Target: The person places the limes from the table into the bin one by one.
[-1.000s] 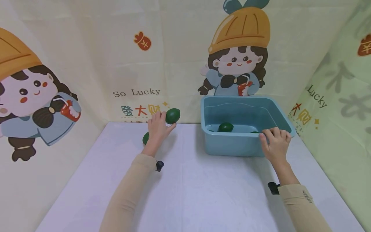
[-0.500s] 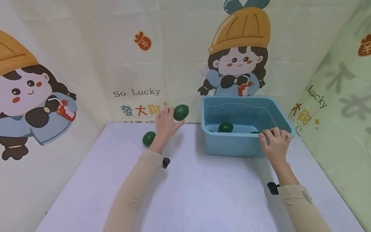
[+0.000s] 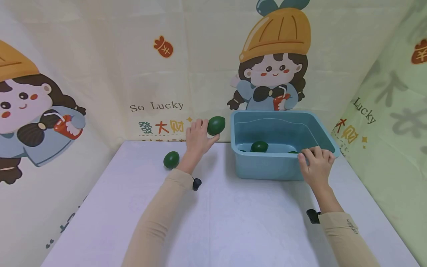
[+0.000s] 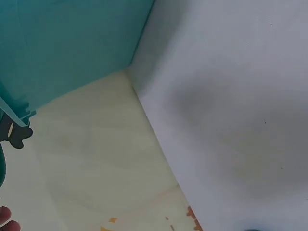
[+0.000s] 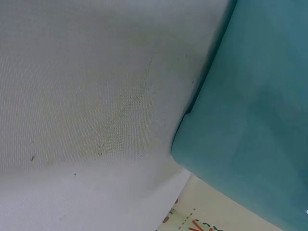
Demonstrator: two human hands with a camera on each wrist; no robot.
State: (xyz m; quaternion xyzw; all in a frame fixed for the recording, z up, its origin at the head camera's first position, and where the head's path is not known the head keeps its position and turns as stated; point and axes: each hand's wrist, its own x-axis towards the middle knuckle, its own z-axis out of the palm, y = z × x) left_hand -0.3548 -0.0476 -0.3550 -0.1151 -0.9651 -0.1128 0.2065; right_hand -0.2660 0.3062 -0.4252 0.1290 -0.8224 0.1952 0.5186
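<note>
My left hand [image 3: 197,139] holds a glossy dark green lemon-shaped fruit [image 3: 216,125] above the table, left of the blue plastic bin [image 3: 270,167]. Only its fingertips [image 4: 6,222] and a sliver of the fruit show at the edge of the left wrist view. My right hand [image 3: 317,165] grips the bin's front rim near the right corner, thumb in front and fingers over the edge. A similar fruit [image 3: 259,146] lies inside the bin, and parts of others peek above the front rim. Another green fruit [image 3: 171,160] rests on the table beside my left wrist.
The white-covered table [image 3: 213,222] meets a cream cloth backdrop [image 3: 207,74] printed with cartoon figures and lettering. The bin stands near the table's back edge, on the right. A green-tinted cloth [image 3: 393,122] hangs along the right side.
My left hand has carried the fruit to the right and slightly up, closer to the bin. The fruit on the table has come into full sight. My right hand stays on the rim.
</note>
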